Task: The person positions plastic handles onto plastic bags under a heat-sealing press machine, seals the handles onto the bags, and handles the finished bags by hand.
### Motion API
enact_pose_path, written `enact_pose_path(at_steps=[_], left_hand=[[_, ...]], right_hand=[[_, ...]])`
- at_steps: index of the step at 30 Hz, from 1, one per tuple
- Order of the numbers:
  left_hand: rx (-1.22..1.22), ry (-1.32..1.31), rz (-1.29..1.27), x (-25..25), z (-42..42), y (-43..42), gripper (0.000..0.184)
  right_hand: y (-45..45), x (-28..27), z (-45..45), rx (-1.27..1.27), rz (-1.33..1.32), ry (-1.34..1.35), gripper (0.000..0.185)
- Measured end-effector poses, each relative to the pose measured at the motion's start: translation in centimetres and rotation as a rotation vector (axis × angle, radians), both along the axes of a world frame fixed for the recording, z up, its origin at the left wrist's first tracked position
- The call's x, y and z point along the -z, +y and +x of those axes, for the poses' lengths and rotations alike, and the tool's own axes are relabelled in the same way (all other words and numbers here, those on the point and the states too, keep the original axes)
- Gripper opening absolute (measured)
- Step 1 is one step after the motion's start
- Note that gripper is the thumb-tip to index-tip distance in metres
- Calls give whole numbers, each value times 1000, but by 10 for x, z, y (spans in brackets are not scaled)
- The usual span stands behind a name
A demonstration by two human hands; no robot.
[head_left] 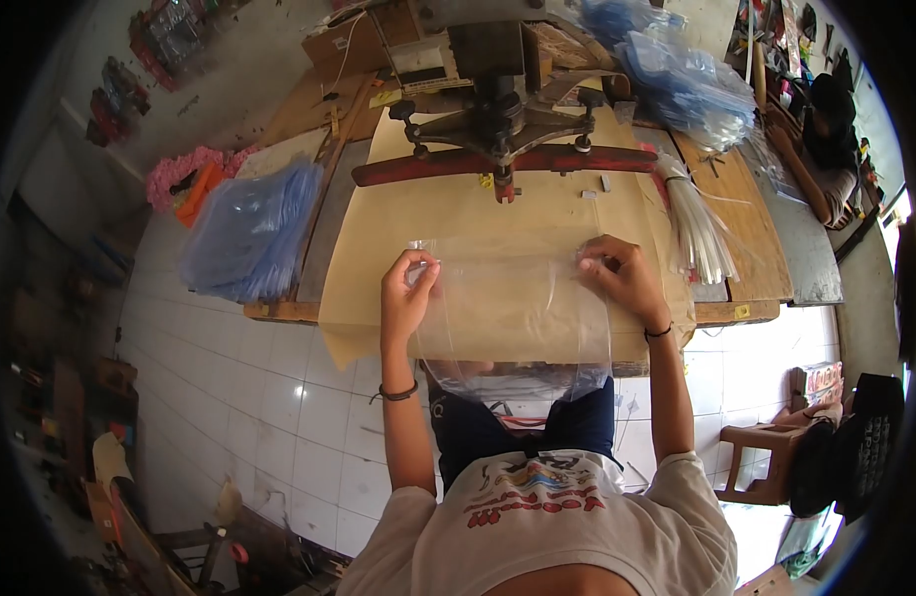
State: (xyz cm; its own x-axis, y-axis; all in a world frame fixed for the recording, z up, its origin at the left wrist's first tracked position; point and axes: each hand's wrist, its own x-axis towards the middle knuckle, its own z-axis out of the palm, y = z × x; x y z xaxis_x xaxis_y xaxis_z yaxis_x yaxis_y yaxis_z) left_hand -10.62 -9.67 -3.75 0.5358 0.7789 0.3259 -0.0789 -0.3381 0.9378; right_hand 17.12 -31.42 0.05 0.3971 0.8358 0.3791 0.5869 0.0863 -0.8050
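A clear plastic sheet is stretched between my two hands over the brown paper on the table, and its lower part hangs over the front edge. My left hand pinches its upper left corner between thumb and fingers. At the upper right corner my right hand is closed on the same plastic. Just beyond my hands stands a dark metal press with a long red bar, apart from the plastic. Whether the plastic is a bag or a single layer I cannot tell.
Bluish plastic pieces are stacked on the left, beside pink and orange material. On the right lie a bundle of pale strips and more clear plastic. Another person is at the far right, near a brown stool.
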Motion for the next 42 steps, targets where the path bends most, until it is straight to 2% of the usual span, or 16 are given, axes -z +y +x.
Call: enact_pose_path(at_steps=[3,6,10,13,16,18,21,24,27,30,33,36,40,42], left_hand=[[4,-24,-33,-1,1,-1,8],[14,-34,-76,-7,3,-5,7],[28,-20,-108,-7,2,-5,7],[22,-76,-85,-4,2,-4,11],[-25,-138,112,6,7,3,15],[-55,-153,-9,8,6,2,17],[-63,-137,-150,-3,6,-2,21],[-56,-90,-165,0,6,0,28],[-55,-66,-85,1,6,-2,36],[-31,-76,-48,-2,5,-7,40],[30,-39,-30,-6,1,-7,39],[45,-50,-64,-6,1,-3,36],[85,-47,-143,-5,-1,-1,36],[94,-84,-68,-3,1,-2,36]], right_hand=[[-1,-4,-2,20,-65,149,19],[-1,-2,1,41,-62,29,17],[-1,-1,2,39,-89,13,13],[0,0,1,47,-53,72,10],[2,2,-1,123,-29,181,10],[3,-3,-5,184,-51,171,10],[11,5,-10,187,93,117,11],[7,-5,-11,184,-63,100,13],[7,-2,-9,123,-96,388,19],[5,-7,-12,81,52,479,27],[5,1,-1,61,-39,122,30],[1,-11,-5,66,-141,12,28],[1,-11,-8,19,-49,-22,20],[1,-9,-8,16,-26,-13,19]])
